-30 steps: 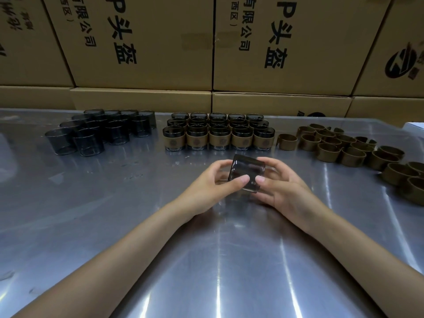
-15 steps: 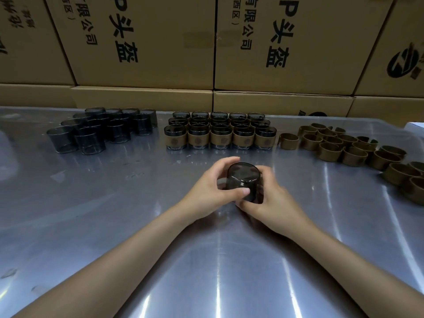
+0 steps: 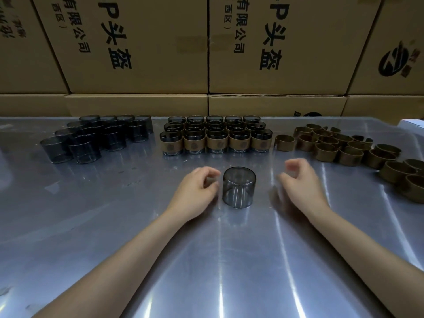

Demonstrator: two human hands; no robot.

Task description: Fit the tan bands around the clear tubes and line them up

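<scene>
Between your two hands, a bare smoky tube [image 3: 239, 187] stands upright on the metal table [image 3: 114, 226], with no band on it. Your left hand [image 3: 196, 191] sits just beside its left wall, fingers loosely curled and holding nothing; whether a fingertip touches the tube is hard to tell, since the fingers are blurred. Your right hand [image 3: 300, 182] is apart from the tube on the other side, its fingers also curled loosely around nothing (it too is smeared by motion, so finer detail is lost). Along the far side of the table, straight ahead, the finished tubes [image 3: 216, 137] stand in tidy rows, each in the front row wearing a tan band around its middle with a dark round mark facing you. To the left of them, a looser cluster of unbanded tubes [image 3: 91, 138] stands upright, set apart from the finished block by a strip of bare table. To the right, the loose tan bands [image 3: 339, 146] lie spread in a trail that runs toward the right edge of the table, the nearest one just beside the last finished tube. Behind everything, big cardboard boxes [image 3: 142, 42] with dark printed characters are stacked like a wall.
</scene>
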